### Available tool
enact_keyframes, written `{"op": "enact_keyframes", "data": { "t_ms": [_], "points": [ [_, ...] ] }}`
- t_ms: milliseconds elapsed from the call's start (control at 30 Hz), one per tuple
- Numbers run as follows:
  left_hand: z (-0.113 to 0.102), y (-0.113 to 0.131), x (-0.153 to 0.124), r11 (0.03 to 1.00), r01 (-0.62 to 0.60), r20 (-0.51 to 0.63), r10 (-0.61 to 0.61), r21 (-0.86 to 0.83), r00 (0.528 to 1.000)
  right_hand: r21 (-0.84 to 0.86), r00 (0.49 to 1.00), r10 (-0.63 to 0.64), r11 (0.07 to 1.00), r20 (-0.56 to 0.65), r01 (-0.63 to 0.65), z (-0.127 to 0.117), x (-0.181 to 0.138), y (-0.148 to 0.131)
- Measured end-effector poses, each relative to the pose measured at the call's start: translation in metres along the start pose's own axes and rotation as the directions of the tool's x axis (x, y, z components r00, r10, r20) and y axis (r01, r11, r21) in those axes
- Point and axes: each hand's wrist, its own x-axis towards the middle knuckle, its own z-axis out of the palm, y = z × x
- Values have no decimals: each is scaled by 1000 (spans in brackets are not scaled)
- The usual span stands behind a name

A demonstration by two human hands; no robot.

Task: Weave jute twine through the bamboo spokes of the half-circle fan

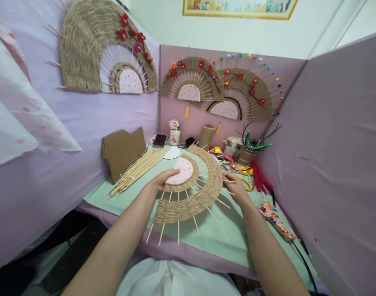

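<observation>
A half-round fan woven of twine over thin sticks (206,191) is held tilted above the table between my two hands. At its centre is a white half-disc with pink dots (182,172). My left hand (163,179) grips the fan at this centre, the thumb lying on the dotted cloth and the other fingers hidden behind. On the opposite side, my right hand (235,187) is closed around stick ends at the outer edge of the woven band. The bare stick ends stick out past the twine.
Bundled sticks (135,172) lie left beside folded cardboard (123,150). A twine spool (207,135), a can of tools (247,155) and red pipe cleaners (260,179) stand or lie behind and right. A patterned glue gun (277,222) with a cord rests at right. Finished fans (110,24) hang on the walls.
</observation>
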Motion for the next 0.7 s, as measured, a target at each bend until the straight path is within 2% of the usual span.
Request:
{"op": "enact_keyframes", "data": {
  "t_ms": [100, 267, 500, 700],
  "points": [
    [0, 1, 0, 1000, 18, -32, -18, 4, 999, -118, 995, -97, 989, -36, 92, 2, -1, -4],
    [6, 4, -7, 998, 55, -24, -54, 16, 998, -320, 960, -263, 922, -101, 219, 2, -2, -7],
    [12, 6, -15, 999, 25, 12, -25, -22, 1000, -492, 885, -419, 824, -200, 279, -2, -4, -12],
    [6, 6, -12, 1000, 26, 4, -26, 12, 1000, -521, 835, -484, 799, -262, 300, -5, -4, -14]
  ]
}}
